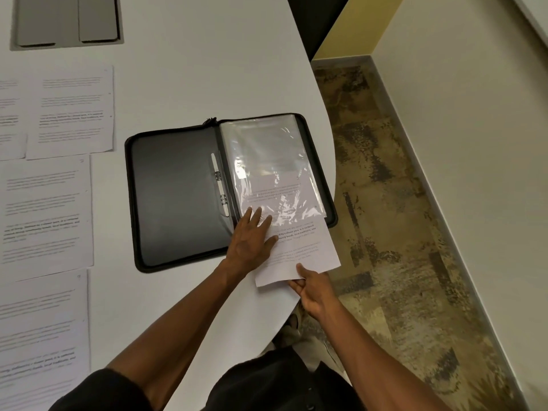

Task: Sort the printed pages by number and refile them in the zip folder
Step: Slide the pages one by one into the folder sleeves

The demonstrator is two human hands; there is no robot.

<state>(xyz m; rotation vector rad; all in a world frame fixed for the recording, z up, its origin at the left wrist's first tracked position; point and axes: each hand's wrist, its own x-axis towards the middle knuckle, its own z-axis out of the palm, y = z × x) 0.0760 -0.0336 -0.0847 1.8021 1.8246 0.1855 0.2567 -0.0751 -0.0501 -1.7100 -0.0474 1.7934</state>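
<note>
From the head camera I look down on a smooth, pale grey desk (189,69) whose right edge sweeps round in a broad curve; past that edge lies mottled brown and tan carpet (385,203), bordered by a grey skirting strip and cream walls, with a yellow wall section further back. At the desk's far left I see a recessed grey rectangular panel (66,20) split into two flaps. Four or so white printed pages (47,212) lie flat in a column along the left side, text blurred and unreadable to me. Near the curved edge sits the black zip folder (178,197), opened flat: its left half is matte black lining with a white clip strip by the spine, its right half holds a glossy, crinkled clear plastic sleeve (267,155) that catches the light. A white printed sheet (299,250) is partway inside that sleeve, its lower half sticking out over the folder's near edge toward me. My left hand (252,241) lies flat with fingers spread, pressing on the sleeve's lower left corner and the sheet's edge. My right hand (311,289) has its grip pinched on the sheet's near edge, thumb on top and fingers curled beneath. Dark sleeves show at the bottom of view.
</note>
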